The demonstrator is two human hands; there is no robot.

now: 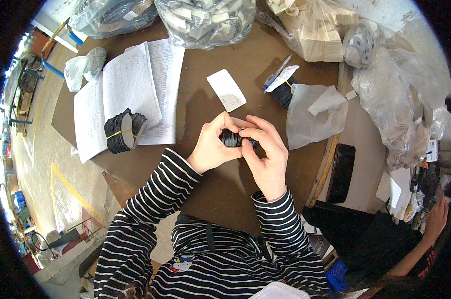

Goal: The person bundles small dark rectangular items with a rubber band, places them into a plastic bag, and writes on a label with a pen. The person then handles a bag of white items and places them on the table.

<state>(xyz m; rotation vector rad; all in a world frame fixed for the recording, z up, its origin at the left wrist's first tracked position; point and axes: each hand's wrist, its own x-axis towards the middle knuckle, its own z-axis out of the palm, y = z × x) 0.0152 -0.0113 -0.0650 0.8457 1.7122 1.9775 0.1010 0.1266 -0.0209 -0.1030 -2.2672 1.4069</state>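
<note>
A short stack of thin black pieces (231, 138) sits between my two hands above the brown table (205, 199). My left hand (211, 144) curls its thumb and fingers round the stack's left end. On the other end, my right hand (266, 154) closes with thumb and fingertips against the pieces. A white paper slip (227, 90) with handwriting lies just beyond my hands. To the left, a bundle of black pieces (122, 131) tied with a yellow band rests on an open notebook (128, 82). Farther right stands another black bundle (282, 93) with a white card and a pen (278, 73) on top.
An empty clear plastic bag (317, 113) lies right of my hands. Filled bags (205, 22) line the far edge, and more plastic bags (395, 99) crowd the right. A black phone (341, 173) lies beyond the table's right edge. A co-worker's arm (425, 239) shows at lower right.
</note>
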